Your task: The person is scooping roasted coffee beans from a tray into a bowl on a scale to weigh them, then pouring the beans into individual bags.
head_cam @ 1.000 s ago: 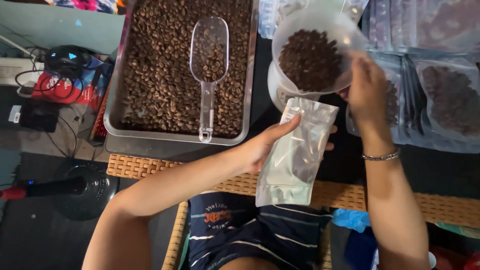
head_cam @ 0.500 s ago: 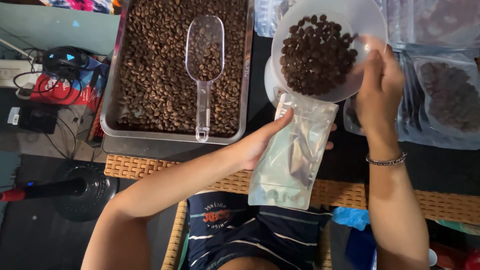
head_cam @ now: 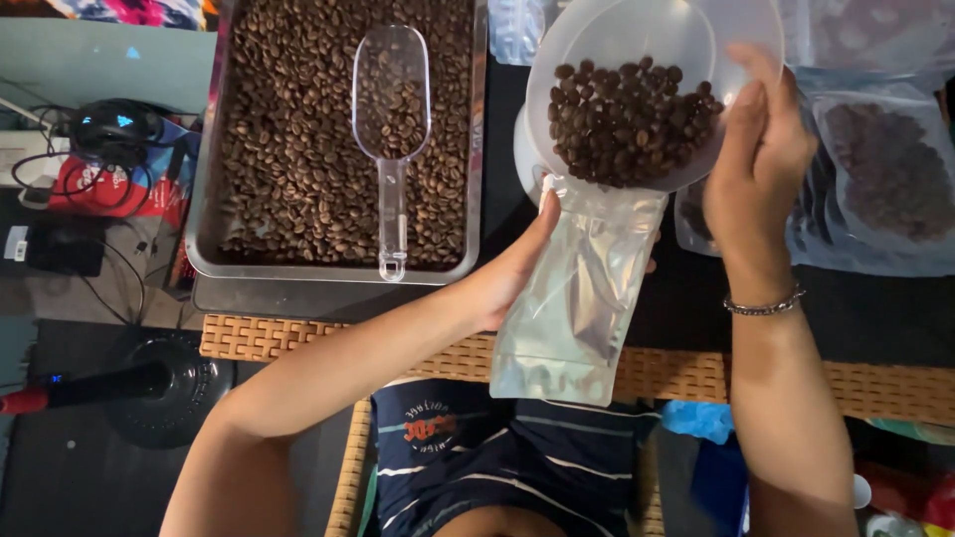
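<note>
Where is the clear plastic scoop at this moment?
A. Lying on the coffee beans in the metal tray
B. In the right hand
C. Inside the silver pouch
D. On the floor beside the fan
A: the scoop lies on the beans in the metal tray, touched by neither hand; the left hand holds the silver pouch and the right hand tilts the bowl of beans.

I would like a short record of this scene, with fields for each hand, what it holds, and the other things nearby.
left hand: holds the silver pouch by its open top, upright
right hand: holds the clear bowl, tilted over the pouch mouth
bowl contents: coffee beans, gathered at the lower rim
metal tray: full of beans, left of the pouch
clear scoop: lies on the tray beans
filled bags: at right, on the table
</note>
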